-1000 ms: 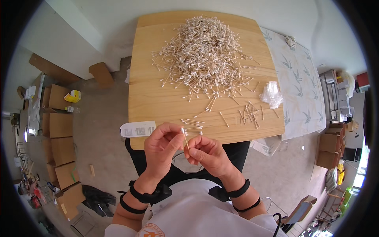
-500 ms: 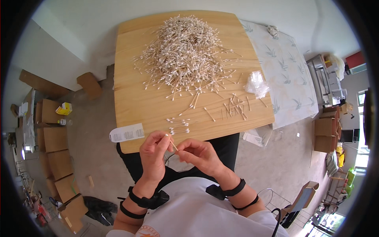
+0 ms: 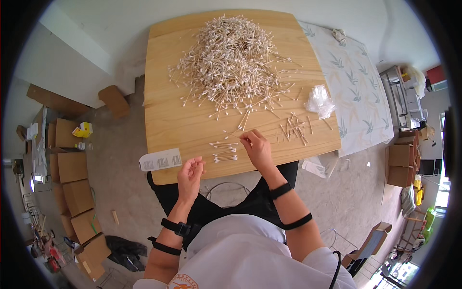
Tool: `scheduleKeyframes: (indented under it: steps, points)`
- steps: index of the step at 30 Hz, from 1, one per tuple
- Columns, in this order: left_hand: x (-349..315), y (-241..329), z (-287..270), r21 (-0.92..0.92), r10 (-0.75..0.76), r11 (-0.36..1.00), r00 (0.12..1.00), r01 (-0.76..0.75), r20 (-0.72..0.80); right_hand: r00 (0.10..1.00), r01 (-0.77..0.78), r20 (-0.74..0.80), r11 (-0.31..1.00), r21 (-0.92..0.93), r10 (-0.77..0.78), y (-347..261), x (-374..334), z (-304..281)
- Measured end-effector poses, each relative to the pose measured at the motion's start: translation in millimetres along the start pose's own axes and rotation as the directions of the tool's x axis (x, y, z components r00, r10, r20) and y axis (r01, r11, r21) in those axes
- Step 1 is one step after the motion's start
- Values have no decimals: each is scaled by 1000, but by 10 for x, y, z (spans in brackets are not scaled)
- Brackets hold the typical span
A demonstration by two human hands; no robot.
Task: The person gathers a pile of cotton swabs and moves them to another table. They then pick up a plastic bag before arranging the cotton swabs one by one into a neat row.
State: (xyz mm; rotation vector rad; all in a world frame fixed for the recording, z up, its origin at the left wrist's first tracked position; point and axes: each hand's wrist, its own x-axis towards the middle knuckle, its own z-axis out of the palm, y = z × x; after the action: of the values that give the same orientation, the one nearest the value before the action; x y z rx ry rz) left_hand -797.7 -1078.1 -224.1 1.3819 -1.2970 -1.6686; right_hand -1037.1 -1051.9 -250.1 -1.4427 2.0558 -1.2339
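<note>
My right hand [image 3: 257, 149] is over the front of the wooden table, its thumb and fingers pinched on one end of a cotton swab [image 3: 232, 135]. The swab points left, just above a small row of cotton swabs [image 3: 225, 153] laid side by side. Near the table's front edge, my left hand [image 3: 191, 173] is raised with loosely curled fingers and nothing visible in them. A large heap of white-tipped cotton swabs [image 3: 233, 62] covers the far middle of the table. Several loose swabs [image 3: 296, 129] lie scattered to the right of my right hand.
A printed paper card [image 3: 161, 160] lies at the table's [image 3: 163, 115] front left corner. Crumpled clear plastic bags [image 3: 320, 102] sit near the right edge. A leaf-patterned covered surface [image 3: 358, 86] adjoins on the right. Cardboard boxes [image 3: 72, 173] line the floor at left.
My hands have parted from around the swab they shared. My right hand has carried it forward to above the small row, while my left hand stays near the table edge, its fingers loosened.
</note>
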Motion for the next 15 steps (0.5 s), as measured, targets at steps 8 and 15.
scheduleKeyframes:
  steps: [8, 15]
  points:
    - [87, -314, -9, 258, 93, 962, 996, -90, 0, 993, 63, 107, 996, -70, -55, 158, -11, 215]
    - [232, -137, 126, 518, 293, 811, 955, -273, 44, 996, -93, -22, 983, -160, 90, 164, -168, 57]
